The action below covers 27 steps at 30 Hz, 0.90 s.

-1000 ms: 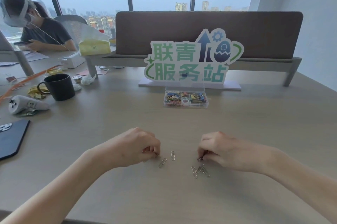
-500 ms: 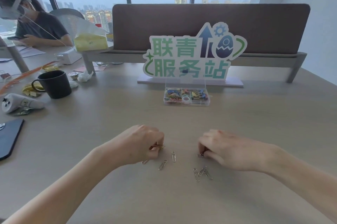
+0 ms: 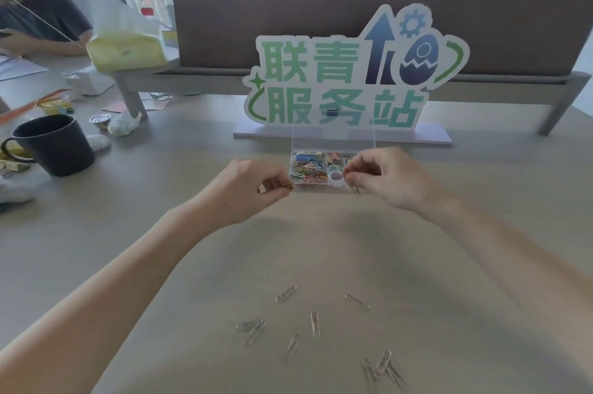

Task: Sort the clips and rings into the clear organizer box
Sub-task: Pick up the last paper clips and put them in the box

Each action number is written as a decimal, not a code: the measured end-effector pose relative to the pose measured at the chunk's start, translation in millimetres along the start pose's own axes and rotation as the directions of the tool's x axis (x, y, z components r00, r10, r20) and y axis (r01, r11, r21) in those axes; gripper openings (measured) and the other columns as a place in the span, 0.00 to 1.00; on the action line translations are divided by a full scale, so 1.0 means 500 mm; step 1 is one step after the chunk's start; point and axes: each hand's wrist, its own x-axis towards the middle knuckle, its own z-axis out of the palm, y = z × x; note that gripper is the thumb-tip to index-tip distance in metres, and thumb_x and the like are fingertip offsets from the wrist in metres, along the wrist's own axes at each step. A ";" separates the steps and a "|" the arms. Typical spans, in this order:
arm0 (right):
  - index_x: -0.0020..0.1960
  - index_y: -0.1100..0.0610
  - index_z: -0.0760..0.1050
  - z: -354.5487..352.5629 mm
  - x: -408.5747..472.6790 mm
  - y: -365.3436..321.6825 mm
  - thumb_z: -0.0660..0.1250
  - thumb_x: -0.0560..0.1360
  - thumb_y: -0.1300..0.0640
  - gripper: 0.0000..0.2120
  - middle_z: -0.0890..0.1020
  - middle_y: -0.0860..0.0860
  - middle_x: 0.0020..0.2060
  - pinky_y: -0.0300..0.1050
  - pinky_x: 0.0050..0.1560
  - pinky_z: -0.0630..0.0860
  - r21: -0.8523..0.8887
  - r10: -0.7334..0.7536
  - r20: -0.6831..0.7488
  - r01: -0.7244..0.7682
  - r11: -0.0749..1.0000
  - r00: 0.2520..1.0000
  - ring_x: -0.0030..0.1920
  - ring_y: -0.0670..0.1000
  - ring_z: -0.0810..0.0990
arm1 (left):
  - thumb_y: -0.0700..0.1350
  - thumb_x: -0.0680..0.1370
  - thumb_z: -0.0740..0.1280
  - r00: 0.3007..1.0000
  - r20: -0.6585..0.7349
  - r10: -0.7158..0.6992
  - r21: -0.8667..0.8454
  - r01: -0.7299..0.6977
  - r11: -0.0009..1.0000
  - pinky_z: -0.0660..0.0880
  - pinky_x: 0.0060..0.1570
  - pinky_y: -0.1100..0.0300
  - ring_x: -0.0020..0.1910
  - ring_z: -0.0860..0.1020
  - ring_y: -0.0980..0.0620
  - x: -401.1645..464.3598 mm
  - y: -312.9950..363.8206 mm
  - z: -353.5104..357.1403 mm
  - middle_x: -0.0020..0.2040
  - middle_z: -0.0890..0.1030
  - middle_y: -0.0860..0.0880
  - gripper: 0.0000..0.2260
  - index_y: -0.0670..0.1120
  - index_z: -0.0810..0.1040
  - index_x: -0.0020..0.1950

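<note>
The clear organizer box [image 3: 316, 185] stands open on the desk below the sign, its left compartment full of coloured paper clips [image 3: 307, 167]. My left hand [image 3: 253, 188] hovers at the box's left edge, fingers pinched on a gold paper clip. My right hand [image 3: 382, 178] is over the box's right side, pinching silver paper clips that dangle below its fingers. It hides the right compartments. Several silver paper clips [image 3: 314, 324] lie scattered on the desk near me.
A green-lettered sign [image 3: 346, 72] stands behind the box, in front of a brown divider [image 3: 321, 2]. At the left are a dark mug [image 3: 54, 145], a foil cup [image 3: 100, 120], crumpled tissue [image 3: 123, 125] and a seated person [image 3: 35, 18].
Both hands have lifted from the scattered clips and moved forward to the organizer box, each carrying clips. The camera has leaned in closer to the box.
</note>
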 end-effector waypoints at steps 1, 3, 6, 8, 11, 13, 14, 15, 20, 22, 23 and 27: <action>0.45 0.52 0.82 0.001 0.032 0.003 0.72 0.74 0.57 0.01 0.84 0.45 0.38 0.36 0.42 0.75 -0.049 -0.007 -0.025 0.006 0.999 1.000 0.39 0.44 0.81 | 0.41 0.74 0.72 1.000 -0.023 0.008 -0.003 -0.008 1.000 0.70 0.39 0.76 0.38 0.78 0.59 0.018 -0.008 0.006 0.35 0.81 0.56 0.03 0.48 0.84 0.45; 0.46 0.52 0.82 0.011 0.092 0.006 0.72 0.75 0.57 0.01 0.84 0.45 0.38 0.38 0.42 0.76 -0.112 -0.021 -0.008 0.020 0.994 1.000 0.39 0.45 0.82 | 0.42 0.74 0.72 0.998 -0.060 0.033 -0.001 -0.033 0.999 0.72 0.39 0.74 0.34 0.77 0.59 0.054 -0.025 0.020 0.35 0.80 0.57 0.02 0.48 0.84 0.45; 0.48 0.54 0.83 0.034 0.162 0.010 0.72 0.74 0.58 0.03 0.85 0.46 0.40 0.36 0.44 0.76 -0.149 -0.056 0.063 0.065 0.987 0.996 0.42 0.44 0.82 | 0.43 0.73 0.73 0.993 -0.060 0.101 0.025 -0.099 0.995 0.77 0.38 0.59 0.32 0.74 0.58 0.099 -0.048 0.042 0.35 0.81 0.55 0.02 0.48 0.84 0.45; 0.47 0.53 0.82 0.045 0.193 0.014 0.72 0.74 0.58 0.02 0.84 0.46 0.40 0.29 0.42 0.73 -0.178 -0.078 0.093 0.094 0.980 0.993 0.40 0.40 0.81 | 0.44 0.73 0.72 0.987 -0.035 0.155 0.036 -0.154 0.987 0.77 0.36 0.55 0.31 0.71 0.56 0.121 -0.059 0.053 0.37 0.82 0.53 0.04 0.49 0.84 0.47; 0.48 0.53 0.84 0.057 0.220 0.021 0.72 0.74 0.57 0.04 0.84 0.45 0.39 0.24 0.38 0.69 -0.210 -0.100 0.129 0.125 0.970 0.987 0.38 0.37 0.79 | 0.46 0.74 0.71 0.980 0.001 0.197 0.047 -0.197 0.979 0.77 0.37 0.53 0.36 0.76 0.52 0.138 -0.068 0.065 0.41 0.82 0.52 0.05 0.51 0.84 0.48; 0.49 0.53 0.85 0.061 0.226 0.026 0.73 0.74 0.56 0.05 0.84 0.45 0.40 0.23 0.38 0.69 -0.230 -0.102 0.150 0.135 0.964 0.983 0.39 0.38 0.79 | 0.48 0.74 0.70 0.978 0.012 0.210 0.064 -0.210 0.976 0.77 0.38 0.53 0.41 0.78 0.52 0.141 -0.072 0.071 0.42 0.82 0.53 0.05 0.52 0.85 0.48; 0.49 0.52 0.85 0.063 0.226 0.028 0.73 0.74 0.56 0.05 0.85 0.45 0.40 0.23 0.38 0.69 -0.232 -0.101 0.162 0.138 0.963 0.982 0.39 0.37 0.79 | 0.49 0.74 0.70 0.979 0.014 0.203 0.067 -0.204 0.977 0.77 0.39 0.53 0.42 0.78 0.52 0.141 -0.074 0.073 0.42 0.82 0.53 0.06 0.53 0.85 0.48; 0.49 0.53 0.85 0.064 0.225 0.029 0.73 0.74 0.57 0.05 0.85 0.45 0.40 0.22 0.38 0.69 -0.232 -0.102 0.170 0.140 0.963 0.980 0.38 0.36 0.78 | 0.50 0.74 0.69 0.981 0.012 0.194 0.065 -0.194 0.979 0.77 0.39 0.54 0.43 0.78 0.53 0.141 -0.076 0.074 0.42 0.81 0.53 0.06 0.53 0.85 0.48; 0.51 0.52 0.85 0.063 0.221 0.028 0.72 0.75 0.56 0.07 0.83 0.42 0.39 0.21 0.39 0.67 -0.257 -0.107 0.195 0.155 0.954 0.975 0.37 0.32 0.76 | 0.53 0.74 0.67 0.986 -0.014 0.167 0.049 -0.166 0.985 0.73 0.38 0.58 0.40 0.75 0.54 0.139 -0.080 0.077 0.40 0.79 0.53 0.09 0.53 0.86 0.47; 0.53 0.50 0.84 0.060 0.218 0.027 0.70 0.76 0.55 0.08 0.85 0.44 0.44 0.22 0.39 0.67 -0.280 -0.107 0.187 0.158 0.947 0.977 0.39 0.35 0.77 | 0.52 0.74 0.67 0.986 -0.022 0.166 0.037 -0.166 0.986 0.75 0.38 0.54 0.37 0.74 0.54 0.137 -0.079 0.075 0.39 0.78 0.53 0.08 0.53 0.85 0.46; 0.54 0.50 0.84 0.057 0.216 0.027 0.69 0.76 0.56 0.08 0.85 0.44 0.45 0.22 0.40 0.68 -0.281 -0.108 0.179 0.156 0.947 0.978 0.40 0.37 0.77 | 0.51 0.74 0.68 0.985 -0.034 0.171 0.031 -0.170 0.985 0.75 0.37 0.53 0.36 0.74 0.53 0.137 -0.078 0.075 0.38 0.78 0.53 0.07 0.53 0.85 0.46; 0.56 0.50 0.82 0.048 0.207 0.031 0.71 0.75 0.59 0.11 0.84 0.43 0.43 0.22 0.43 0.70 -0.238 -0.113 0.156 0.148 0.960 0.981 0.43 0.39 0.80 | 0.47 0.73 0.69 0.983 -0.102 0.155 -0.012 -0.157 0.987 0.76 0.35 0.53 0.32 0.74 0.54 0.130 -0.079 0.074 0.34 0.78 0.54 0.05 0.50 0.84 0.44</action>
